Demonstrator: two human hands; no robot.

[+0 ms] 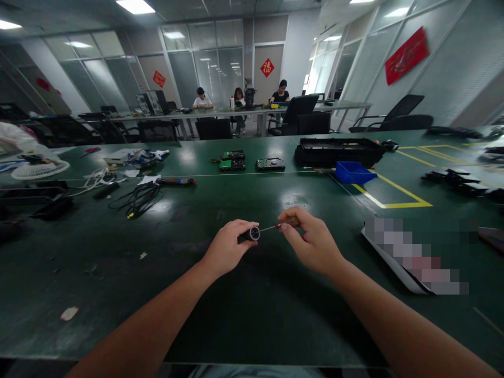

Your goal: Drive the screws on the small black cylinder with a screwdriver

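Note:
Near the middle of the green table, my left hand (230, 242) is closed around a short black cylinder (254, 233). Its round, pale-rimmed end faces right and toward me, with dark parts inside. My right hand (311, 239) grips a small screwdriver (277, 226) by its reddish handle, mostly hidden by the fingers. The thin metal shaft points left, and its tip is at the cylinder's round end; whether it goes inside is too small to tell. Both hands are held above the tabletop, forearms coming from the near edge.
Ahead lie green circuit boards (232, 160), a hard drive (270, 164), a long black housing (339, 152) and a blue scoop-like tray (354, 172). Coiled black cable (144, 198) lies left; a partly blurred pale object (394, 262) lies right. Several people sit at a far table.

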